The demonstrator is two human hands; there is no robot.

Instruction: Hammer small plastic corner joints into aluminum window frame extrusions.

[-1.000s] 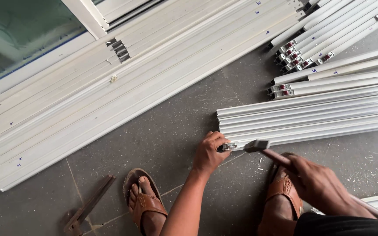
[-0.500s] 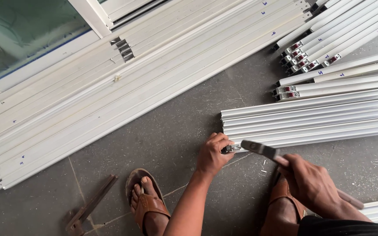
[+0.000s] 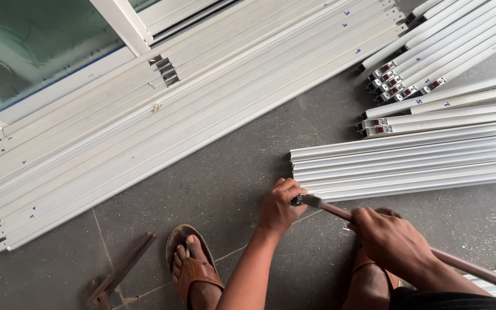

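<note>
Here, at the bottom of the frame, I see two feet in brown sandals [image 3: 193, 270] planted on the grey tiled floor [image 3: 231, 166], the right one mostly hidden under my right forearm. My right hand [image 3: 388, 238] sits lower right of centre, knuckles up, fingers wrapped firmly around the reddish-brown handle of a hammer [image 3: 340, 213]; the handle runs from the lower right edge up and left to a grey metal head. My left arm rises from the bottom centre, wrist bent slightly, and my left hand [image 3: 279, 206] is curled at the near left corner of a stack of white profiles [image 3: 409, 166]. Its fingers are pressed together around something small and dark at that corner, though I cannot tell what it is. The hammer head lies right against that spot, touching or almost touching the fingertips.

Lower left, a rusty angled metal piece [image 3: 119, 275] lies on the floor, well apart from the hands. Further up, a long bundle of white frame lengths [image 3: 173, 120] slants across the frame from lower left to upper right. In the upper right are shorter white profiles with roller fittings [image 3: 431, 63] at their ends. A glazed panel [image 3: 35, 46] fills the upper left.
</note>
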